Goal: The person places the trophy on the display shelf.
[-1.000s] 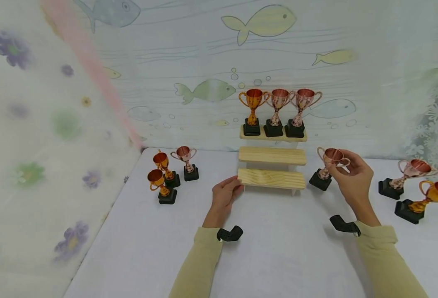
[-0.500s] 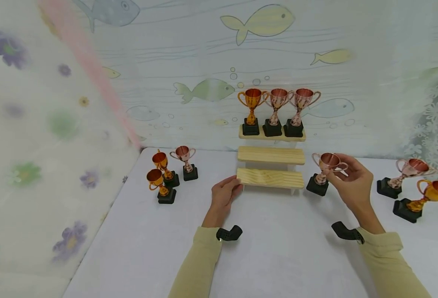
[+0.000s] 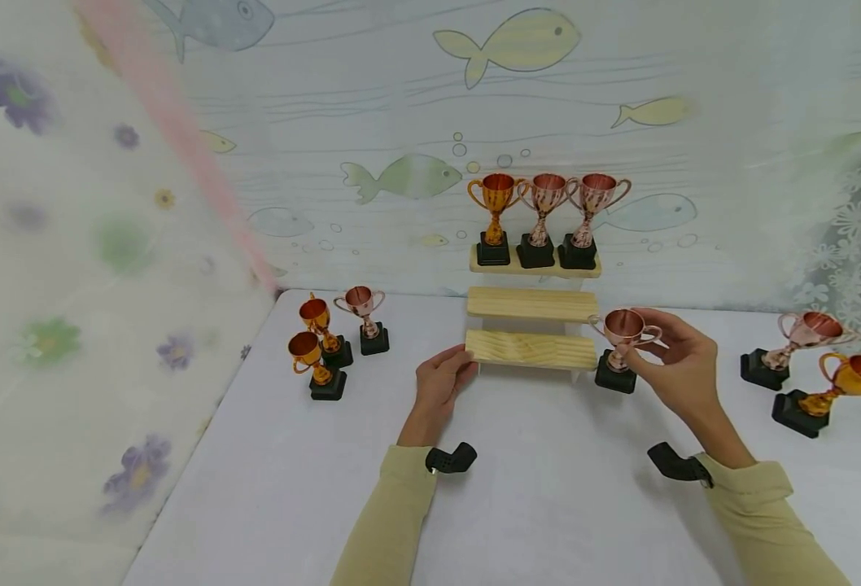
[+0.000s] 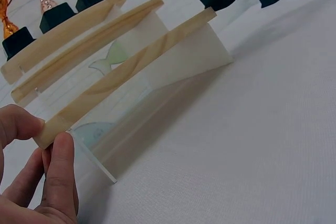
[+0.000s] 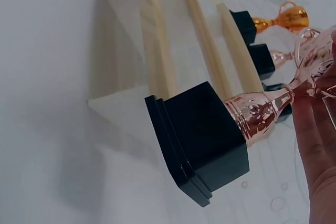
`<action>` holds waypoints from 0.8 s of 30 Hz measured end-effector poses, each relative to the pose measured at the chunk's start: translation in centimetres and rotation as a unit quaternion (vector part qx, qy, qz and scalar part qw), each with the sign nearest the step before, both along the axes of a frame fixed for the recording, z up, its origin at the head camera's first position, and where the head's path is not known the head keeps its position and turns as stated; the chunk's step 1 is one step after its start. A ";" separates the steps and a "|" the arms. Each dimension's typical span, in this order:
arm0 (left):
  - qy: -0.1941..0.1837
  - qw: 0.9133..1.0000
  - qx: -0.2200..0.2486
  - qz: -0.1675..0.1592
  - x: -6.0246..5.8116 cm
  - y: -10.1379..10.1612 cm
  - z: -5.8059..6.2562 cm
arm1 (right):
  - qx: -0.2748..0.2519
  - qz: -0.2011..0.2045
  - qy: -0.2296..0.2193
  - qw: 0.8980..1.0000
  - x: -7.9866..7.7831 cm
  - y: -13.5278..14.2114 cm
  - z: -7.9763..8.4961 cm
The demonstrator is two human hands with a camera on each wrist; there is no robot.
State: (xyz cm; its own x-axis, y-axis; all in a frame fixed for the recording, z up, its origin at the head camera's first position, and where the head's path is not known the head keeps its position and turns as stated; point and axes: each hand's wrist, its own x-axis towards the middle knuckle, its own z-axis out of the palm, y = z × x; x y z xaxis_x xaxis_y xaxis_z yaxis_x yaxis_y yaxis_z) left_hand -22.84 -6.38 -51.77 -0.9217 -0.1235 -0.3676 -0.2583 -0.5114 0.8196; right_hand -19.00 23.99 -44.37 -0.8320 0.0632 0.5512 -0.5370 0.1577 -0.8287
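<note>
A rose-gold trophy cup [image 3: 623, 330] on a black base is gripped by my right hand [image 3: 675, 366], beside the right end of the stand's lowest step. In the right wrist view its black base [image 5: 205, 140] overlaps that step's end. My left hand [image 3: 441, 387] pinches the left front corner of the three-step wooden stand [image 3: 531, 350] between thumb and fingers [image 4: 62, 166]. Along the top step stand a gold trophy [image 3: 495, 236] and two rose-gold trophies [image 3: 539, 236], all upright. The middle step [image 3: 533, 303] and lowest step hold nothing.
Left on the white table [image 3: 255, 488] stand two gold trophies [image 3: 321, 366] and a rose-gold trophy [image 3: 367, 317]. At the right are another rose-gold trophy [image 3: 797, 342] and a gold trophy [image 3: 833, 391]. A fish-patterned cloth [image 3: 401, 98] hangs behind.
My right hand has carried the rose-gold trophy left and slightly nearer, up to the stand's right end. The left hand keeps its hold on the step's corner.
</note>
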 end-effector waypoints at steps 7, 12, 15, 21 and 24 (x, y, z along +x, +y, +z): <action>-0.001 1.000 -0.003 0.001 0.1 0.0 0.2 | 0.006 0.012 0.006 1.000 0.3 -0.5 0.5; 0.000 1.000 -0.002 -0.001 0.1 -0.1 0.2 | -0.018 0.044 0.021 0.999 0.4 -0.8 0.9; -0.001 1.000 -0.001 -0.003 0.1 -0.1 0.2 | -0.025 0.068 0.032 0.997 0.3 -1.1 1.2; -0.005 1.000 0.000 -0.005 0.1 -0.1 0.2 | -0.026 0.099 0.046 0.994 -0.2 -1.9 1.7; -0.004 1.000 0.003 -0.003 0.1 -0.1 0.2 | -0.018 0.102 0.049 0.993 -0.5 -2.3 2.0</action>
